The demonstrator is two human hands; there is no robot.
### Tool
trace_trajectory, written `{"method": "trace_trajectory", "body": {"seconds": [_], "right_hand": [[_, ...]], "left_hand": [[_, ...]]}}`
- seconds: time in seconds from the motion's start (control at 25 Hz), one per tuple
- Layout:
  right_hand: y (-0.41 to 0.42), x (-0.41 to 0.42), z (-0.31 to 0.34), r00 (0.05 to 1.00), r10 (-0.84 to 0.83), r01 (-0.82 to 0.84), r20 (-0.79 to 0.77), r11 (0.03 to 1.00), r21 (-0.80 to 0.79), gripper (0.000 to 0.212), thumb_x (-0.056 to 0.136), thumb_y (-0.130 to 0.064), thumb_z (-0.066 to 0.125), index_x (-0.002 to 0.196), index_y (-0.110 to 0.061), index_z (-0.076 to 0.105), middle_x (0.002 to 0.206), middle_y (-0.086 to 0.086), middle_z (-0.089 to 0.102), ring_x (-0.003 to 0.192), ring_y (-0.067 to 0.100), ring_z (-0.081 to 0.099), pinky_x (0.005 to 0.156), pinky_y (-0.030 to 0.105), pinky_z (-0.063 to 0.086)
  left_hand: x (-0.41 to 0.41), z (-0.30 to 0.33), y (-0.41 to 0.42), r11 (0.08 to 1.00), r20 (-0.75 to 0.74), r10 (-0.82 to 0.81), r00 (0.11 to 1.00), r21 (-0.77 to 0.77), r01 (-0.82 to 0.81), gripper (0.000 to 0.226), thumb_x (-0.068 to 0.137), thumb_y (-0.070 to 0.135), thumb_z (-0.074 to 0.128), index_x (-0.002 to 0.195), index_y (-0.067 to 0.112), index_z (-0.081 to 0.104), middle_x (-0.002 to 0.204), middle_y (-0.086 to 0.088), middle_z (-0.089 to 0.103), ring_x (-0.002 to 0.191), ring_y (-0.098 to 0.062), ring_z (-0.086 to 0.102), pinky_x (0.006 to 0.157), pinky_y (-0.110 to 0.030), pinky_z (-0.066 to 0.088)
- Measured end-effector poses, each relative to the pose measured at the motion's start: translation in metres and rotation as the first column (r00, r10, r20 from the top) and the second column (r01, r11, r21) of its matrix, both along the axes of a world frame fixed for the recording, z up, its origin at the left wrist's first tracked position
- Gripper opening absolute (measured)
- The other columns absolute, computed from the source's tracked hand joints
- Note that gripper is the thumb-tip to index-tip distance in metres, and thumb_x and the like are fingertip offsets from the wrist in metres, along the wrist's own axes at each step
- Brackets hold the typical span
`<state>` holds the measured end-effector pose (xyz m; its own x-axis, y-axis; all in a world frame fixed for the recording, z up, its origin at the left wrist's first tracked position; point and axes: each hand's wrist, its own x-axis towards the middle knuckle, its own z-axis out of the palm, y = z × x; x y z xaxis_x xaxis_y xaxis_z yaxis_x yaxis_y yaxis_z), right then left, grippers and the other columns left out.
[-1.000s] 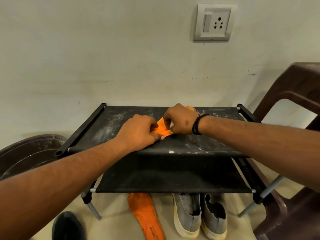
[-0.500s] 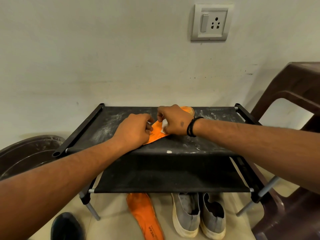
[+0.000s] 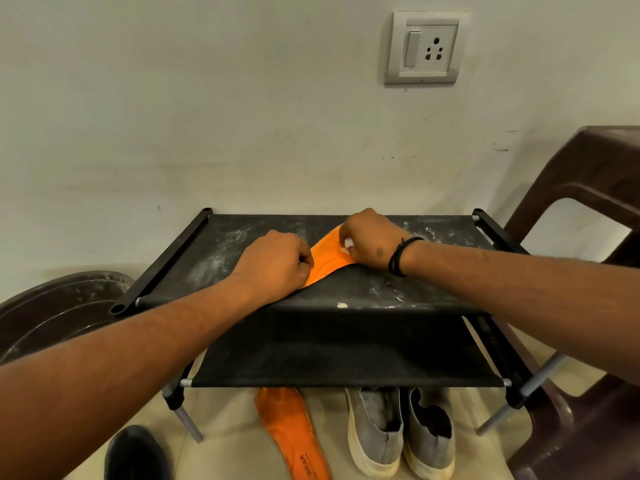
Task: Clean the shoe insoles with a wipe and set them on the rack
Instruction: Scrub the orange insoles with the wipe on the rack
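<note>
Two hands: on the rack's (image 3: 433,289) top shelf
Left hand (image 3: 273,263): gripped the orange insole (image 3: 327,261)
Right hand (image 3: 372,242): clutched the white wipe (image 3: 347,244), pressed against the insole

bare forearms, no sleeves; a black cord bracelet (image 3: 398,256) circles the right wrist.

insoles 2 (image 3: 330,258) (image 3: 294,441) | grey shoes 2 (image 3: 375,434) (image 3: 429,441) | wipe 1 (image 3: 347,244) | rack 1 (image 3: 433,292) | hands 2 (image 3: 273,263) (image 3: 372,242)

Wall (image 3: 207,116): pale, scuffed, behind the hands.
Switch socket (image 3: 425,47): high above the hands.
Chair (image 3: 581,188): brown plastic, right of them.
Floor (image 3: 221,455): cream, beneath.
Tub (image 3: 52,310): dark, far left.
</note>
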<state>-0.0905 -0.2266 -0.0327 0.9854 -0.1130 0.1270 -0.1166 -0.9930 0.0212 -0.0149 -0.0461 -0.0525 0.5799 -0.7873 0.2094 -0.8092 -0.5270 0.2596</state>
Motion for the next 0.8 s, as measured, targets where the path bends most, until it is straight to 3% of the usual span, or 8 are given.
{"method": "trace_trajectory", "body": {"seconds": [0.12, 0.32, 0.48, 0.6, 0.72, 0.8], "right_hand": [[-0.006, -0.004, -0.003, 0.998, 0.028, -0.035, -0.057, 0.99, -0.135, 0.017, 0.085, -0.007, 0.056, 0.095, -0.007, 0.07, 0.097, 0.013, 0.066, 0.089, 0.028, 0.061, 0.074, 0.036, 0.05], [0.017, -0.01, -0.003, 0.986, 0.167, -0.156, -0.021, 0.954, 0.255, 0.017, 0.083, -0.01, 0.064, 0.095, -0.014, 0.076, 0.097, 0.002, 0.072, 0.086, 0.014, 0.062, 0.076, 0.025, 0.047], [-0.009, -0.004, 0.0, 0.999, 0.035, -0.034, -0.004, 0.983, 0.183, 0.019, 0.084, -0.014, 0.068, 0.102, -0.013, 0.076, 0.107, 0.005, 0.072, 0.102, 0.022, 0.064, 0.087, 0.031, 0.051], [-0.015, -0.007, 0.004, 0.999, 0.039, -0.041, 0.014, 0.976, 0.214, 0.018, 0.084, -0.015, 0.069, 0.1, -0.014, 0.076, 0.108, 0.005, 0.071, 0.099, 0.021, 0.064, 0.087, 0.034, 0.052], [-0.018, -0.014, 0.013, 0.987, 0.03, -0.076, 0.157, 0.951, 0.301, 0.015, 0.081, -0.012, 0.068, 0.091, -0.018, 0.076, 0.101, 0.0, 0.071, 0.092, 0.012, 0.06, 0.081, 0.027, 0.048], [-0.03, -0.017, 0.02, 0.957, -0.082, -0.048, 0.277, 0.9, 0.434, 0.014, 0.077, -0.009, 0.07, 0.085, -0.02, 0.075, 0.089, -0.006, 0.071, 0.086, 0.009, 0.061, 0.077, 0.026, 0.049]], "left_hand": [[-0.001, 0.0, 0.001, 1.0, -0.004, -0.008, 1.0, -0.007, 0.008, 0.021, 0.091, 0.036, 0.064, 0.097, 0.025, 0.08, 0.098, 0.009, 0.076, 0.076, -0.007, 0.065, 0.073, -0.03, 0.057], [0.002, -0.001, 0.0, 1.0, -0.017, 0.01, 1.0, -0.007, -0.01, 0.024, 0.084, 0.048, 0.071, 0.091, 0.026, 0.08, 0.092, 0.008, 0.074, 0.078, -0.008, 0.066, 0.074, -0.036, 0.059], [0.0, -0.001, -0.001, 1.0, -0.034, 0.001, 0.999, -0.011, -0.002, 0.027, 0.085, 0.051, 0.072, 0.09, 0.026, 0.081, 0.095, 0.009, 0.074, 0.079, -0.006, 0.065, 0.073, -0.03, 0.057], [-0.001, -0.001, 0.0, 1.0, -0.037, -0.005, 0.999, -0.024, 0.004, 0.027, 0.085, 0.051, 0.073, 0.087, 0.025, 0.08, 0.093, 0.009, 0.074, 0.08, -0.006, 0.065, 0.073, -0.029, 0.055], [-0.002, 0.0, 0.001, 0.999, 0.003, 0.004, 1.0, -0.037, -0.004, 0.029, 0.084, 0.052, 0.073, 0.092, 0.024, 0.078, 0.099, 0.006, 0.069, 0.087, -0.007, 0.061, 0.074, -0.026, 0.047], [-0.003, 0.001, -0.001, 1.0, 0.029, 0.017, 0.999, -0.005, -0.017, 0.035, 0.084, 0.053, 0.073, 0.101, 0.023, 0.073, 0.106, 0.004, 0.067, 0.094, -0.012, 0.06, 0.079, -0.028, 0.047]]}}
